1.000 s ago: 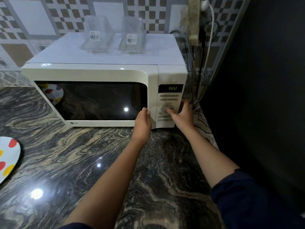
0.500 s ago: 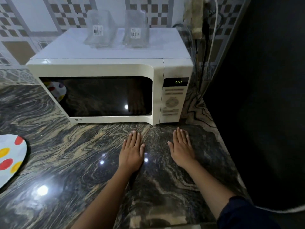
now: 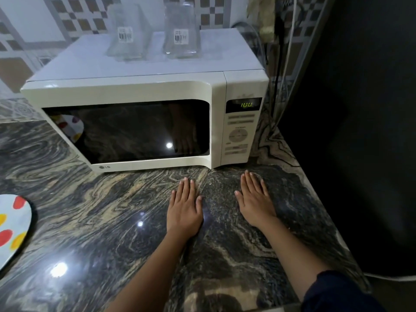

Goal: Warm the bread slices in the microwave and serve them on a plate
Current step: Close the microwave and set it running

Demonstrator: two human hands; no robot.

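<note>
Near the front edge of the microwave (image 3: 146, 91), left grip (image 3: 184, 210) and right grip (image 3: 255, 201) flat on countertop (image 3: 101, 210), fingers (image 3: 186, 185) straight, empty.

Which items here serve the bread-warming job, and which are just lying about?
Job: microwave, door shut; spotted plate; left hand and right hand, flat on the counter.
Lying about: two clear containers atop the microwave; cables behind it.

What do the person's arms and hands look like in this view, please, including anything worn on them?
The left hand and right hand are bare: no gloves, rings, watch or bracelet show. The right arm wears a dark blue sleeve that ends near the elbow, leaving the forearm uncovered. The left forearm is uncovered as far as the frame shows; no sleeve is in view there.
</note>
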